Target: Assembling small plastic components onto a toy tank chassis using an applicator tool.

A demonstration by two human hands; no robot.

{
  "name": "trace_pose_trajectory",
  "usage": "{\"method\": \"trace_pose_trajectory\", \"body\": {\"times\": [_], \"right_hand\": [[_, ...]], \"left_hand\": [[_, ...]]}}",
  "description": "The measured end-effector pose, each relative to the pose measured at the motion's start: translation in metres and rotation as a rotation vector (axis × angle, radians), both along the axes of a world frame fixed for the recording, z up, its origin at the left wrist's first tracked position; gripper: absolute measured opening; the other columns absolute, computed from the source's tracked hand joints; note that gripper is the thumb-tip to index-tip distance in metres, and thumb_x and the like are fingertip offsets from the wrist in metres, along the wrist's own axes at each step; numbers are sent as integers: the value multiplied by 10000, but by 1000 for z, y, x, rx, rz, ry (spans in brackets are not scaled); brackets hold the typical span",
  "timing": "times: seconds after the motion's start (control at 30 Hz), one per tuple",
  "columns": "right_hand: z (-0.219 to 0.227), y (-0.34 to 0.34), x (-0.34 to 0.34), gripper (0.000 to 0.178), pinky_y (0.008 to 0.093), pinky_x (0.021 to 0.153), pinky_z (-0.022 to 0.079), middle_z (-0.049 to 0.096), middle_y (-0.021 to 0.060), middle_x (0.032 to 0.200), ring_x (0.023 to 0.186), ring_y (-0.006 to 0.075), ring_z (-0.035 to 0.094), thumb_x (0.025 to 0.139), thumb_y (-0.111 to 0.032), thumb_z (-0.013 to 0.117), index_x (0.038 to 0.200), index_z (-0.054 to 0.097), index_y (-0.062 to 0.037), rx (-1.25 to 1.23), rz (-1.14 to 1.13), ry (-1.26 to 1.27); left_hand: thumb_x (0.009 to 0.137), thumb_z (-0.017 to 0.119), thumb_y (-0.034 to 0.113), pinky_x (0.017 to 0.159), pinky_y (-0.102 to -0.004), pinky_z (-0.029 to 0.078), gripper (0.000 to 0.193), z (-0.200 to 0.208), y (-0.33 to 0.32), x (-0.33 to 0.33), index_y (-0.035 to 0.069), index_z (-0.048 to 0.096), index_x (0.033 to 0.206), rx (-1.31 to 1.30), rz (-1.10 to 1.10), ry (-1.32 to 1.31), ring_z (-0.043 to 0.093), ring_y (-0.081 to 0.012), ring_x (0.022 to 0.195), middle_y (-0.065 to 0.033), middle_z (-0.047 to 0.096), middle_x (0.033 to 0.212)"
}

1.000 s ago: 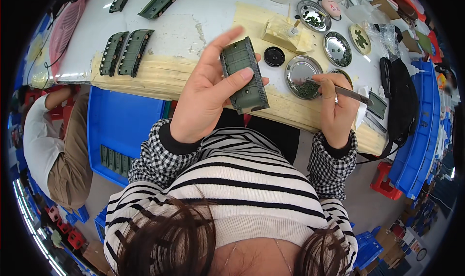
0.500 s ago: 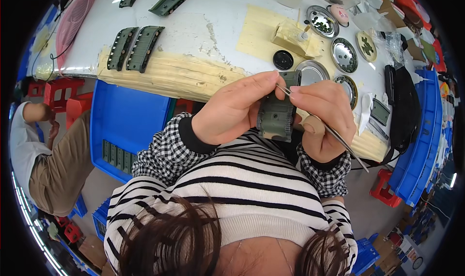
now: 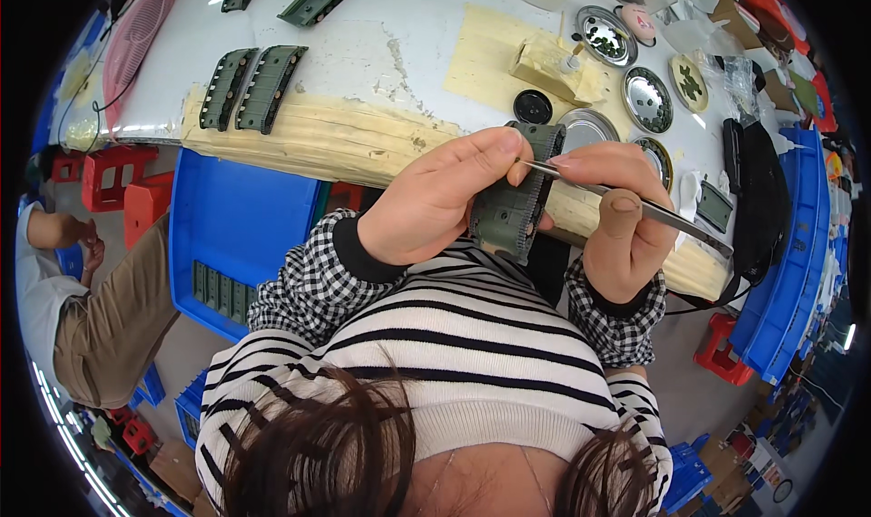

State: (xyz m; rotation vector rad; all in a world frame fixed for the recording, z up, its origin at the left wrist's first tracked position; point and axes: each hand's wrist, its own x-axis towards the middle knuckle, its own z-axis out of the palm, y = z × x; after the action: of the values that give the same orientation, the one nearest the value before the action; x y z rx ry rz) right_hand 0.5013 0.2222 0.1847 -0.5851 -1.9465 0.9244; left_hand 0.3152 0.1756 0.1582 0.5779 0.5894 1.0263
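Observation:
My left hand (image 3: 431, 195) is closed round a dark green camouflage model piece (image 3: 506, 210), long and narrow with toothed, track-like sides, above my lap. It stands tilted, its top edge near my thumb. My right hand (image 3: 631, 231) grips a pair of metal tweezers (image 3: 685, 219), their rear end pointing down and to the right. The tips meet at my left thumb and forefinger, over the piece; anything tiny between them is too small to make out. Two similar green pieces (image 3: 227, 89) lie side by side on the table at the left.
Metal dishes (image 3: 647, 100) with small green parts stand at the right, near a black round lid (image 3: 533, 107) and a yellowish block (image 3: 555, 71). The table's padded front edge (image 3: 363, 145) runs before me. A blue bin (image 3: 249, 218) sits below, left; a seated person (image 3: 109, 317) is beyond.
The tweezers have swung to a flatter angle, their rear end rising to the right. My right fingers have shifted outward, and the model piece has tilted in my left hand.

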Motion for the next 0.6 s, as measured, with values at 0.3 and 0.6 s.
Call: {"method": "trace_pose_trajectory", "body": {"times": [0.3, 0.6], "right_hand": [[2, 0, -1, 230, 317, 786, 477, 667, 132, 940, 858, 227, 614, 962, -160, 517, 978, 663, 17, -24, 13, 22], [2, 2, -2, 223, 328, 787, 482, 671, 131, 931, 859, 236, 619, 955, -154, 520, 979, 664, 14, -15, 31, 6]], "left_hand": [[1029, 345, 413, 659, -227, 506, 379, 0, 0, 0, 83, 434, 865, 45, -7, 36, 653, -158, 822, -64, 577, 843], [1030, 343, 409, 660, -225, 510, 378, -1, 0, -3, 81, 440, 869, 49, -2, 41, 652, -158, 815, -63, 578, 828]]}}
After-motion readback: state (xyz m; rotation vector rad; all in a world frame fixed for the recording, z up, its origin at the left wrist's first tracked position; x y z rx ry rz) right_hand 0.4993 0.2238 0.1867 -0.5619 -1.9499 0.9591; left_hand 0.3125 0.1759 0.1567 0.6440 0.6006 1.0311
